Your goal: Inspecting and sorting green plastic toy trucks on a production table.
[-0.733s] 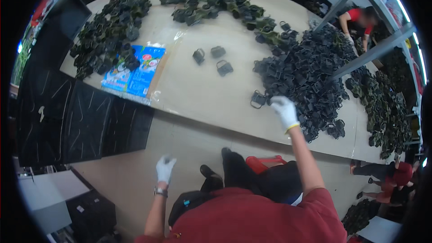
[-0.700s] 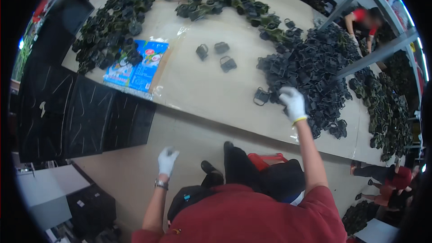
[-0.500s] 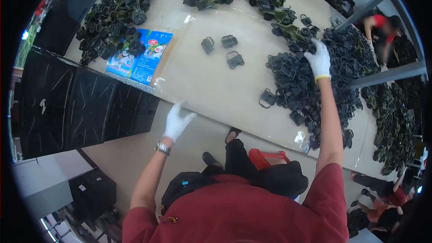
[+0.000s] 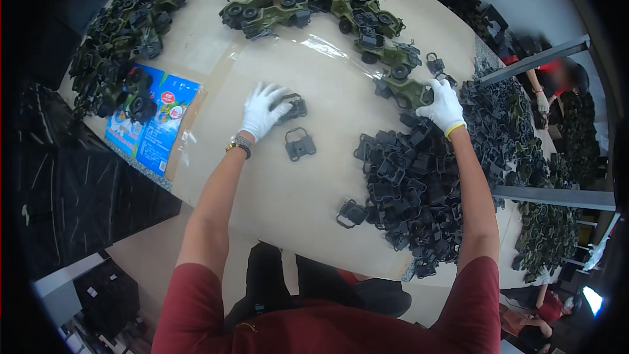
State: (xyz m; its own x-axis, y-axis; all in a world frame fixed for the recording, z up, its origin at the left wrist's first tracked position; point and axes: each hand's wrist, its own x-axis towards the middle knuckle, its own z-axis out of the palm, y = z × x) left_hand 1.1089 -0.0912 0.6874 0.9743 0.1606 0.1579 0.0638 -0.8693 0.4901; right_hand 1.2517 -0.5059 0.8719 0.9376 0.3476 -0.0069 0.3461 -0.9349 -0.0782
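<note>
My left hand (image 4: 261, 113), in a white glove, reaches over the small dark grey plastic parts on the tabletop. Its fingers are spread, and they partly cover a looped part (image 4: 296, 106). Another such part (image 4: 301, 144), with a thin loop at its top, lies just nearer to me. My right hand (image 4: 444, 109), also gloved in white, has thumb and fingers curled around the end of a green toy jeep (image 4: 403, 91) at the far edge of the parts heap. The palm side of that hand is hidden.
A large heap of dark parts (image 4: 406, 184) covers the right of the table (image 4: 262, 190). Toy jeeps (image 4: 262, 17) line the far side; more (image 4: 124, 33) are piled left by a blue printed sheet (image 4: 157, 134). A metal bar (image 4: 557, 197) crosses at right. Co-workers appear beyond.
My left hand has moved from off the table's front edge onto the loose parts. My right hand has shifted from the heap to the toy jeep. The view has moved forward over the table.
</note>
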